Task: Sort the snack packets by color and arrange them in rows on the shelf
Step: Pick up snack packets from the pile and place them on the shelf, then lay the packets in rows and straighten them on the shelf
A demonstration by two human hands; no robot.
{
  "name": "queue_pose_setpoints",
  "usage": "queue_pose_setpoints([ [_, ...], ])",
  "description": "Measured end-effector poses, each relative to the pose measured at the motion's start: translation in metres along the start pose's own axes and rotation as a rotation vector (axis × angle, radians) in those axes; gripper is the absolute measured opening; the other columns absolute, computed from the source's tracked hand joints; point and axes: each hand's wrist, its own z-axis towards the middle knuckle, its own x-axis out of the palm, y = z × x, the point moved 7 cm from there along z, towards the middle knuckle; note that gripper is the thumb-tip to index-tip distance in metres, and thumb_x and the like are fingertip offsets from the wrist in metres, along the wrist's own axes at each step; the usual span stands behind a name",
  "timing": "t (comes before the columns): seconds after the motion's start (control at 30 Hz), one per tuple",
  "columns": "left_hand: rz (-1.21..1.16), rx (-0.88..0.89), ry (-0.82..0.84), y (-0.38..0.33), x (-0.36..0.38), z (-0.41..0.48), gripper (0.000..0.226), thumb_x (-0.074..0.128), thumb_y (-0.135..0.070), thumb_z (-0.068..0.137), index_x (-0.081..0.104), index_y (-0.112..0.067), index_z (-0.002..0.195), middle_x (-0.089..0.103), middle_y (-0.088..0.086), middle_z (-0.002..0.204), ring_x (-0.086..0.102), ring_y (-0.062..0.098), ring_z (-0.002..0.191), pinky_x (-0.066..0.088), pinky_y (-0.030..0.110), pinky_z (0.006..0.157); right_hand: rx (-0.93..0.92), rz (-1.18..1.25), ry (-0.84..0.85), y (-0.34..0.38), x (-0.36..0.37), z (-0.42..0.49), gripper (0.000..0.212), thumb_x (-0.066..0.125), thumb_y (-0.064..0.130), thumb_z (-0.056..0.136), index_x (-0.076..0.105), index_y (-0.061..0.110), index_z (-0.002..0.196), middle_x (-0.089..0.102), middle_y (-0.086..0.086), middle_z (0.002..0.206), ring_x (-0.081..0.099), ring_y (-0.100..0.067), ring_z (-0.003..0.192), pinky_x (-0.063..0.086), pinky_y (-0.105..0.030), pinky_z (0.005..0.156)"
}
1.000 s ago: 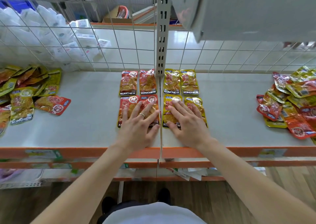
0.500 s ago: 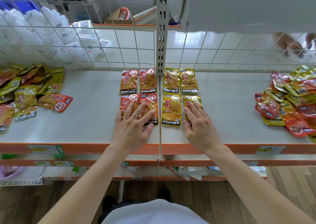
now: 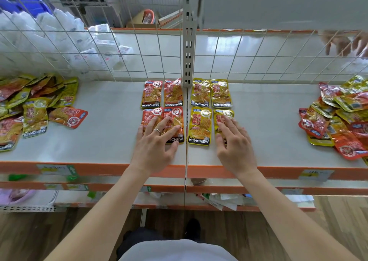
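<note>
A pale grey shelf with an orange front edge [image 3: 111,137] runs across the view. It is backed by a white wire grid panel [image 3: 258,61] and split at the middle by a perforated cream upright post [image 3: 188,41]. At the left end of the shelf lies a loose heap of mixed red and yellow snack packets [image 3: 33,109], and a second mixed heap [image 3: 342,117] lies at the right end, both well apart from the middle. Just left of the seam below the post, four red foil snack packets [image 3: 172,94] lie flat in two rows of two. Just right of the seam, four yellow foil snack packets [image 3: 200,128] lie the same way, so the two colours sit side by side in rows. The left hand [image 3: 155,147] lies flat with straight, spread fingers on the two near red packets. The right hand [image 3: 235,145] rests straight, slightly spread fingers on the near right yellow packet [image 3: 225,114], which sits a little apart from its neighbour. A thin silver ring [image 3: 157,131] shows on one left finger.
</note>
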Motion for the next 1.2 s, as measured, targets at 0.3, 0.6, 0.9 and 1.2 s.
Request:
queue_pose_setpoints([
  [0.3,-0.002,0.015,-0.019,0.000,-0.001,0.001,0.059,0.044,-0.055,0.091,0.044,-0.040,0.148,0.029,-0.005,0.163,0.016,0.025,0.153,0.017,0.061,0.120,0.038,-0.006,-0.046,-0.001,-0.002,0.002,0.047,0.052,0.014,0.096,0.053,0.016,0.143,0.039,-0.002,0.157,0.029,-0.020,0.148,0.022,-0.038,0.123],
  [0.6,0.028,0.188,-0.102,-0.014,-0.013,-0.006,0.057,0.037,-0.054,0.094,0.054,-0.028,0.142,0.040,-0.001,0.158,0.033,0.024,0.147,0.025,0.058,0.116,0.099,0.052,-0.081,0.000,-0.014,-0.008,0.044,0.053,0.015,0.097,0.055,0.019,0.141,0.042,-0.002,0.155,0.034,-0.023,0.146,0.029,-0.045,0.119],
  [0.9,0.197,0.421,0.229,-0.059,0.018,0.003,0.081,-0.018,-0.062,0.085,0.005,-0.037,0.159,-0.007,-0.014,0.166,-0.008,0.004,0.153,-0.018,0.046,0.119,0.059,-0.043,0.013,0.001,-0.001,-0.009,0.045,0.042,0.013,0.099,0.053,0.017,0.143,0.038,-0.003,0.158,0.029,-0.023,0.149,0.029,-0.045,0.119],
  [1.2,0.060,0.366,0.062,-0.072,0.003,-0.002,0.075,0.003,-0.064,0.099,0.030,-0.026,0.157,0.018,-0.009,0.166,0.016,0.012,0.154,0.008,0.044,0.124,-0.022,0.016,-0.053,-0.001,-0.023,-0.024,0.055,0.047,0.013,0.099,0.039,0.026,0.152,0.023,0.008,0.164,0.013,-0.011,0.153,0.006,-0.037,0.123],
])
